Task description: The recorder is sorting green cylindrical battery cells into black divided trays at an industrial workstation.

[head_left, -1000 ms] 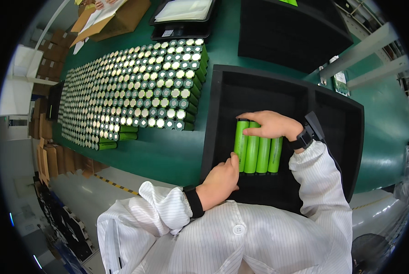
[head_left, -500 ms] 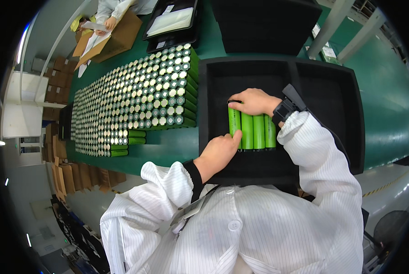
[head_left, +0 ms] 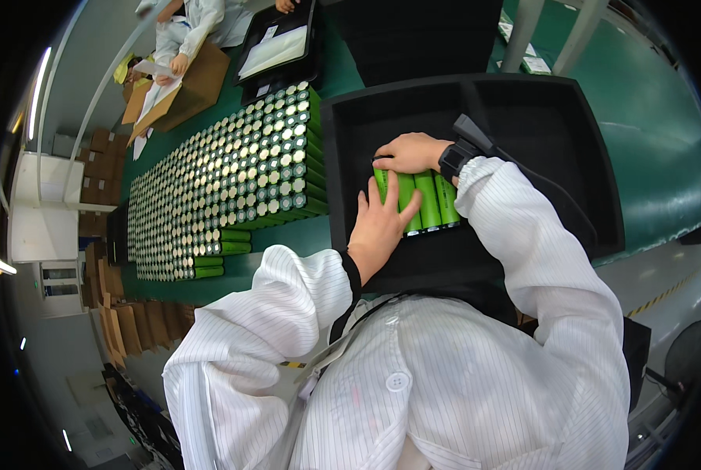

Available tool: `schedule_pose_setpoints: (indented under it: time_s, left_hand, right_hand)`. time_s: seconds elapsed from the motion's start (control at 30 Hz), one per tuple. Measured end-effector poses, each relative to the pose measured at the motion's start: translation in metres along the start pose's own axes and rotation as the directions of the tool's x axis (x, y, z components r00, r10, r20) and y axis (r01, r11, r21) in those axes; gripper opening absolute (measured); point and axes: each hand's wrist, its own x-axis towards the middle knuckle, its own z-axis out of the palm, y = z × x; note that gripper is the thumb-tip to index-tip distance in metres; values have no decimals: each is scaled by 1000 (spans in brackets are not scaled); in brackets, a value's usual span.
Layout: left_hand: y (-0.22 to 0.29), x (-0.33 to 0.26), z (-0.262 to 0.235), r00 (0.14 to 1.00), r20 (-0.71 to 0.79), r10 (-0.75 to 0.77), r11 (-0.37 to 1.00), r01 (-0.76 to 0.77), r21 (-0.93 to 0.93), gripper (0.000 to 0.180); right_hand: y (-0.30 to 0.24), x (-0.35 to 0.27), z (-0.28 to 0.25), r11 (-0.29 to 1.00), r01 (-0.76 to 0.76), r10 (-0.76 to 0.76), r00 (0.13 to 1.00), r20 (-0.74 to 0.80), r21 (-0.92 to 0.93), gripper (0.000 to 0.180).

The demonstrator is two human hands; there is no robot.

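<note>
Inside the left compartment of a black two-part tray [head_left: 593,145], several green cylindrical battery cells [head_left: 426,196] lie side by side in a row. My left hand [head_left: 380,227] rests on the leftmost cells with its fingers spread. Across the far ends of the row, my right hand [head_left: 411,153] is closed, thumb toward me and the other fingers mostly hidden behind the ends. A black band [head_left: 458,157] with a cable sits on my right wrist. Left of the tray stands a large block of stacked green cells [head_left: 225,176], pale ends facing up.
The green table [head_left: 640,157] runs beyond the tray on the right. Behind the tray are a tall black stack [head_left: 421,39] and grey posts [head_left: 524,35]. Far left, a co-worker's hands [head_left: 180,64] are at an open cardboard box [head_left: 190,102], near a black bin [head_left: 245,74].
My left hand has moved from the near left side of the row up onto the cells, its fingers now spread. The right hand stays at the far ends. The whole view has shifted slightly.
</note>
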Motion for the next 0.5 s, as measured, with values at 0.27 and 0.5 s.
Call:
schedule_pose_setpoints:
  time_s: [0.27,0.5]
  left_hand:
    - [13,8,12,985,-64,158,987,-156,43,65]
    - [1,14,14,970,-113,217,976,-216,22,66]
  right_hand:
    - [0,-4,2,1000,10,-8,998,-57,28,46]
    - [5,-2,0,999,21,-19,997,-71,29,46]
